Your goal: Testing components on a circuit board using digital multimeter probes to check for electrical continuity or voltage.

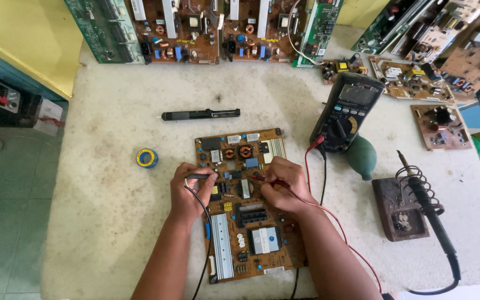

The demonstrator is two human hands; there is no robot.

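Brown and crowded with parts, a circuit board (pixel 248 205) lies flat on the pale, stained worktable (pixel 112 222), right in front of the person. Both hands are down over its upper half. The left hand (pixel 191 189) is closed around a black probe (pixel 198 176), held level with its tip pointing toward the middle of the board, and a black lead (pixel 205 222) trails back from it along the forearm. The right hand (pixel 284 186) pinches a red probe (pixel 262 179) between thumb and fingers, tip down among the small parts, with a red lead (pixel 329 216) looping off to the meter. The two tips sit near each other, but whether they touch the board I cannot tell.

That meter (pixel 346 111), dark with a round dial, lies just beyond the board's right corner. A green rubber bulb (pixel 362 158) rests against its lower end. Farther right, a soldering iron (pixel 431 214) sits in its coiled stand (pixel 398 208). Left of the board is a small blue and yellow spool (pixel 146 158), and above it a black suction pen (pixel 201 114). More boards (pixel 184 28) lean along the back edge.
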